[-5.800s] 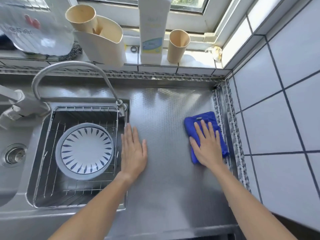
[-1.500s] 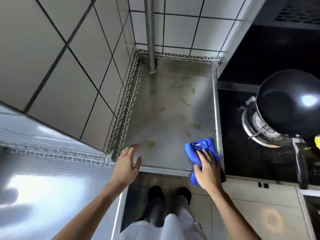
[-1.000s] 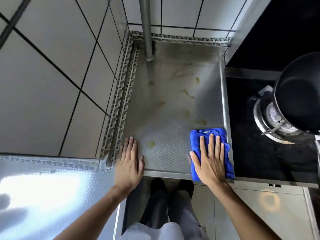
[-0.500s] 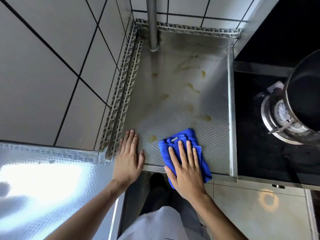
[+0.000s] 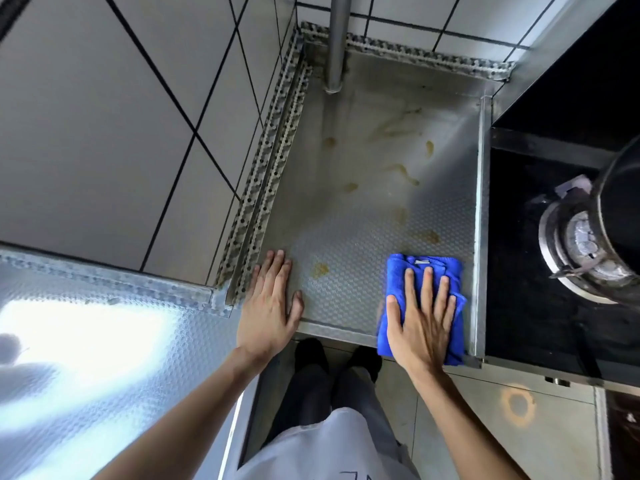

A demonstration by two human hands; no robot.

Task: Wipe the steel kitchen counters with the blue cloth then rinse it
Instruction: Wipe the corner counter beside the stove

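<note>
While flat: the right hand (image 5: 420, 320) presses the blue cloth (image 5: 420, 271) with straight, spread fingers.
Cloth: folded, lying at the counter's (image 5: 346, 244) front right corner, just beside the raised steel edge by the stove (image 5: 540, 306).
Left hand (image 5: 272, 306): flat, fingers straight and together, resting on the counter's front left corner.
Counter: yellow-brown stains (image 5: 320, 269) between and beyond the hands.
Pot (image 5: 620, 209): on the burner, right.

**Dimpled steel, plush cloth**

The steel counter (image 5: 363, 244) is embossed with fine dimples, dull and smeared with yellowish stains. The blue cloth (image 5: 398, 271) looks soft and fuzzy. Wall tiles (image 5: 86, 133) are smooth, semi-gloss; the hob (image 5: 519, 271) is glossy black.
</note>
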